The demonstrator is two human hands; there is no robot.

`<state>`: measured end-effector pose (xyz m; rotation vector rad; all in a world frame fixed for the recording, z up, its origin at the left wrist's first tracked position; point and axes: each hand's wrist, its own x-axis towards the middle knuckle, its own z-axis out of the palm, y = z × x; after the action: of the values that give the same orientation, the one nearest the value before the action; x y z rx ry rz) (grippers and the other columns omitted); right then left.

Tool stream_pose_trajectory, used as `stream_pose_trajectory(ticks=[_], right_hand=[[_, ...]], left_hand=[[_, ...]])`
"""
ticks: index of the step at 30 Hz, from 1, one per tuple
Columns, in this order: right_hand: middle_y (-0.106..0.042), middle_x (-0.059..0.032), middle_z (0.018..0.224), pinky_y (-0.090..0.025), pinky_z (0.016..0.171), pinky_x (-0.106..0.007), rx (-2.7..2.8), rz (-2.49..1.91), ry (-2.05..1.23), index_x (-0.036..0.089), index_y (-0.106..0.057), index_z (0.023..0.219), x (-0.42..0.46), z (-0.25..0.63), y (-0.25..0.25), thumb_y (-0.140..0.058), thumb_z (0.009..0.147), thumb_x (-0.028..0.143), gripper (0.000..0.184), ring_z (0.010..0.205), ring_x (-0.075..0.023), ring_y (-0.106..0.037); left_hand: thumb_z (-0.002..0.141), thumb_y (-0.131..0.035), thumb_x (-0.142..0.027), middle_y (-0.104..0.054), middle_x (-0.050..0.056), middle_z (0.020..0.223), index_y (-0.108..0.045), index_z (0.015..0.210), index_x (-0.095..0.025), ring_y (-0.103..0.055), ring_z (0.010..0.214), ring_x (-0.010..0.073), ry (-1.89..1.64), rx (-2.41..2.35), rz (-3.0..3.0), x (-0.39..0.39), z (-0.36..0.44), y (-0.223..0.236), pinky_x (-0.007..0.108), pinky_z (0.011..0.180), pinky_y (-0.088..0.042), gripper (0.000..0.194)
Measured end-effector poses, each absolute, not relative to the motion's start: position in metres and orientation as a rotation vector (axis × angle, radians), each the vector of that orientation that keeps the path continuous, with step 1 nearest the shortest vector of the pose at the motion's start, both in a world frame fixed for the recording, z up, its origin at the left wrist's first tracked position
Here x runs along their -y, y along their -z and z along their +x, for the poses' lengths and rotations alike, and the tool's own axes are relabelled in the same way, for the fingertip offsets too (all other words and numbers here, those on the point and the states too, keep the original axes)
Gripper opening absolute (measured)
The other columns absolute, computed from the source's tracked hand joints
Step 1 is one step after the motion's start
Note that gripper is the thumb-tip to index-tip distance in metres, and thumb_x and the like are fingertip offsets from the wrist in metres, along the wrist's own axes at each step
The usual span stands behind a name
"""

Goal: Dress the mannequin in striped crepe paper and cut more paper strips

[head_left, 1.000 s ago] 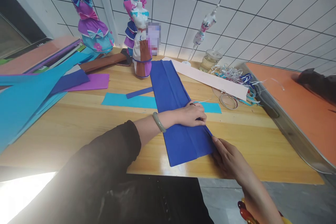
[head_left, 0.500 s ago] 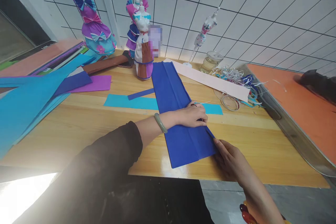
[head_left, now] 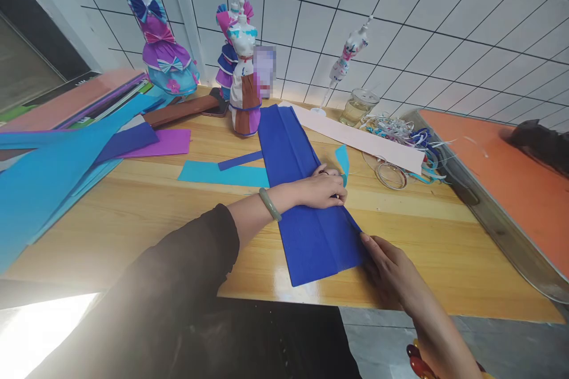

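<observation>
A long folded sheet of dark blue crepe paper (head_left: 311, 243) lies on the table, running from the dress forms toward the front edge. My left hand (head_left: 323, 189), below a green bangle (head_left: 269, 204), is closed on its right edge about midway, with the fingers curled. The lower right edge is pinched between the thumb and fingers of my right hand (head_left: 389, 263); some of those fingers are hidden underneath. A light blue paper strip (head_left: 200, 172) passes beneath the sheet, its right end sticking up beside my left fingers. A narrow blue strip (head_left: 240, 160) touches the sheet's left edge.
Coloured papers (head_left: 80, 154) are piled at the left. Dressed miniature forms (head_left: 169, 65) and a partly dressed one (head_left: 244, 83) stand at the back. Behind a pale pink strip (head_left: 364, 139) is a glass of liquid (head_left: 358, 108). Tangled ribbons (head_left: 395, 130) and an orange surface (head_left: 502, 172) are right.
My left hand has slid slightly up along the sheet's edge. The right end of the light blue strip, flat before, now bends upward. My right hand stays at the lower edge.
</observation>
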<state>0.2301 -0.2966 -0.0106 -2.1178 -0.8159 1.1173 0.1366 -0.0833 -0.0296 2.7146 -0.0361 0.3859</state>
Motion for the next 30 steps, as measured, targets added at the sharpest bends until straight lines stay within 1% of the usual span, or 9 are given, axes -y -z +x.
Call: stream_pose_trajectory(ticks=[2,5,8,13,17,20,23,28,30], right_hand=[[-0.034,0.0066,0.042,-0.028,0.036,-0.024,0.846,-2.139,-1.089,0.023,-0.049,0.070,0.294,0.231,0.009,-0.042,0.078,0.066,0.044,0.037,-0.0110,-0.034],[-0.036,0.0065,0.042,-0.029,0.036,-0.024,0.895,-2.151,-1.055,0.023,-0.048,0.067,0.290,0.231,0.005,-0.044,0.079,0.064,0.043,0.036,-0.0102,-0.036],[-0.037,0.0066,0.040,-0.028,0.034,-0.024,0.929,-2.176,-1.040,0.023,-0.046,0.066,0.286,0.229,0.002,-0.042,0.080,0.063,0.043,0.034,-0.0101,-0.036],[-0.037,0.0069,0.038,-0.029,0.034,-0.025,0.916,-2.187,-1.057,0.024,-0.044,0.067,0.281,0.229,-0.001,-0.038,0.080,0.065,0.043,0.032,-0.0118,-0.039],[-0.037,0.0078,0.042,-0.030,0.035,-0.024,0.920,-2.204,-1.056,0.023,-0.044,0.070,0.278,0.231,0.001,-0.040,0.080,0.066,0.044,0.034,-0.0104,-0.038],[-0.037,0.0077,0.043,-0.030,0.036,-0.024,0.947,-2.210,-1.039,0.022,-0.044,0.069,0.276,0.231,0.001,-0.037,0.081,0.065,0.046,0.035,-0.0095,-0.038],[-0.035,0.0081,0.041,-0.028,0.034,-0.023,0.922,-2.204,-1.053,0.022,-0.042,0.066,0.276,0.230,0.001,-0.037,0.081,0.066,0.046,0.034,-0.0093,-0.036],[-0.035,0.0084,0.040,-0.025,0.033,-0.023,0.918,-2.197,-1.057,0.022,-0.045,0.070,0.275,0.229,0.002,-0.038,0.081,0.065,0.045,0.033,-0.0095,-0.036],[-0.034,0.0085,0.040,-0.025,0.033,-0.023,0.915,-2.211,-1.059,0.022,-0.044,0.069,0.274,0.229,0.002,-0.037,0.081,0.065,0.045,0.032,-0.0095,-0.036]], left_hand=[[0.086,-0.048,-0.026,-0.058,0.005,0.091,-0.065,0.085,-0.022,-0.044,0.105,0.0237,-0.391,0.035,2.710,0.083,0.137,0.030,0.054,0.100,-0.019,0.017],[0.086,-0.048,-0.026,-0.059,0.005,0.090,-0.064,0.084,-0.022,-0.044,0.106,0.0233,-0.395,0.043,2.706,0.083,0.138,0.030,0.053,0.101,-0.018,0.017],[0.086,-0.048,-0.026,-0.060,0.004,0.090,-0.063,0.082,-0.022,-0.045,0.106,0.0219,-0.395,0.049,2.690,0.082,0.139,0.031,0.049,0.102,-0.017,0.017],[0.088,-0.043,-0.026,-0.061,0.002,0.092,-0.059,0.081,-0.021,-0.052,0.097,0.0174,-0.348,0.083,2.587,0.081,0.139,0.032,0.047,0.105,-0.014,0.017],[0.089,-0.041,-0.027,-0.061,0.002,0.091,-0.057,0.082,-0.019,-0.055,0.093,0.0166,-0.320,0.093,2.556,0.081,0.137,0.030,0.046,0.104,-0.014,0.019],[0.089,-0.041,-0.027,-0.062,0.002,0.090,-0.057,0.082,-0.019,-0.055,0.092,0.0165,-0.316,0.097,2.563,0.081,0.137,0.029,0.044,0.102,-0.017,0.019],[0.088,-0.041,-0.026,-0.063,0.001,0.089,-0.057,0.080,-0.019,-0.055,0.090,0.0159,-0.330,0.106,2.570,0.082,0.138,0.028,0.040,0.098,-0.021,0.019],[0.088,-0.041,-0.026,-0.063,0.001,0.084,-0.058,0.078,-0.018,-0.056,0.086,0.0156,-0.353,0.116,2.596,0.082,0.139,0.028,0.035,0.090,-0.028,0.020],[0.088,-0.041,-0.026,-0.062,0.002,0.084,-0.058,0.078,-0.018,-0.055,0.085,0.0157,-0.357,0.124,2.609,0.082,0.139,0.027,0.034,0.088,-0.029,0.021]])
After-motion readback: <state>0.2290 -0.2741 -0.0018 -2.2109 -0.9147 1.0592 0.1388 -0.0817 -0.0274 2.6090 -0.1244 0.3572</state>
